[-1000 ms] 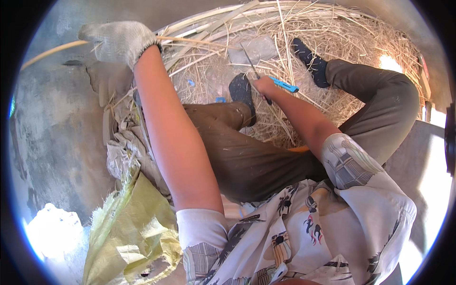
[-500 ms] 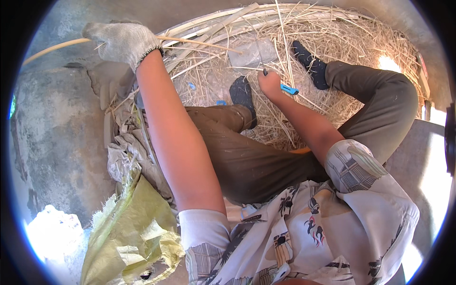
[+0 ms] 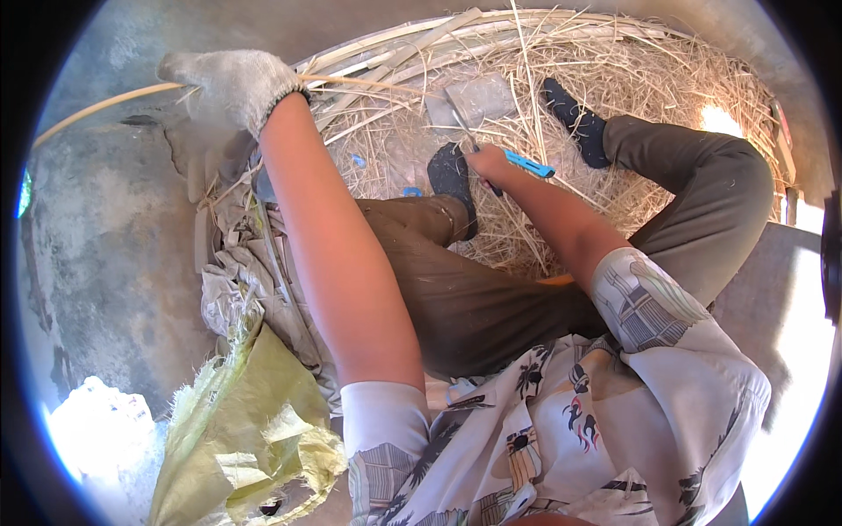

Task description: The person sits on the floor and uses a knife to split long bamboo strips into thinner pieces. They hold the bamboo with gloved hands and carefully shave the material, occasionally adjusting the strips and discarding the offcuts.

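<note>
My left hand [image 3: 232, 86] wears a pale knit glove and is closed around a long, thin bamboo strip [image 3: 101, 107]. The strip curves out past the glove at the far left, and its other end runs right over the straw. My bare right hand [image 3: 488, 163] is closed on a dark-handled knife [image 3: 460, 114] beside my socked foot [image 3: 451, 175]. Its narrow blade points up and away, toward a grey block [image 3: 474, 98]. Just right of that hand, a blue cutter-like tool [image 3: 530, 165] shows, partly hidden by the wrist.
Loose straw and shavings [image 3: 640, 74] cover the floor, with long pale strips [image 3: 395, 42] curving along the far wall. A torn yellow-green sack [image 3: 254, 412] and crumpled cloth [image 3: 263, 272] lie at left by a grey concrete surface [image 3: 105, 237]. My legs [image 3: 710, 175] spread across the middle.
My right hand has shifted slightly left and turned, so the knife blade now shows. More of the blue tool is uncovered. My left hand, still on the strip, has moved slightly right and down.
</note>
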A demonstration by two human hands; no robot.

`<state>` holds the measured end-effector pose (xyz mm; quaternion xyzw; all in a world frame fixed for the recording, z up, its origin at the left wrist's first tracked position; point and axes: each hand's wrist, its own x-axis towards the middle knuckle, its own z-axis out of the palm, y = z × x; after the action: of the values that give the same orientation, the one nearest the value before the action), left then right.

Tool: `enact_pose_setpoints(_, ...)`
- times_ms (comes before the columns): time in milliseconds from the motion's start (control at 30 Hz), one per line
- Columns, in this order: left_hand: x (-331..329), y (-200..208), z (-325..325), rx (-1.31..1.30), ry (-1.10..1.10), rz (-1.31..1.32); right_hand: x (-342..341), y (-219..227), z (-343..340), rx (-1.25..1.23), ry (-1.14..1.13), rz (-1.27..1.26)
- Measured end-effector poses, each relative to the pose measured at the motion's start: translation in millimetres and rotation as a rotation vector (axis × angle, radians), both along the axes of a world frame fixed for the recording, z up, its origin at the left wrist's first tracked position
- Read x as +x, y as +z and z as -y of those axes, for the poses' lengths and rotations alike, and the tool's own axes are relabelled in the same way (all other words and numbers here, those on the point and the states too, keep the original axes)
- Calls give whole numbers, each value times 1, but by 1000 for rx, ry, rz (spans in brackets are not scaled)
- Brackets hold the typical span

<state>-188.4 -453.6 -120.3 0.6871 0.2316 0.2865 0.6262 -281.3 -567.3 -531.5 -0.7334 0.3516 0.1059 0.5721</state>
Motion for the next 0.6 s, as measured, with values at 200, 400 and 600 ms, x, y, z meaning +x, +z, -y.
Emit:
enact_pose_setpoints(200,-24,37,-15,-167,7,347,5,7,31,106,-71,-197)
enact_pose_setpoints(400,-38,36,-28,-243,-27,376,12,18,61,-186,131,-147)
enact_pose_setpoints(600,-27,31,-53,-316,-15,398,29,45,89,-635,273,-111)
